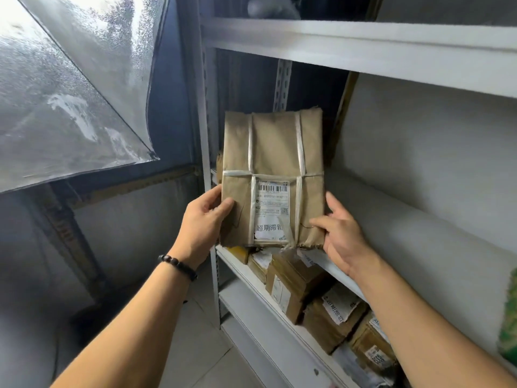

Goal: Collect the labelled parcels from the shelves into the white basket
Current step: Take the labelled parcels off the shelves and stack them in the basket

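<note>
A flat parcel in brown paper (272,152), bound with white straps and bearing a white barcode label (270,211), is held upright in front of the white shelf unit (349,51). My left hand (202,222) grips its lower left edge, thumb on the front. Along its lower right edge my right hand (342,233) holds it, with the fingertips on the front. The white basket is not in view.
The shelf below holds several brown labelled parcels (296,284). A grey wall panel (419,169) backs the middle shelf at right. A frosted window (70,93) fills the upper left. A green object (509,326) shows at the right edge.
</note>
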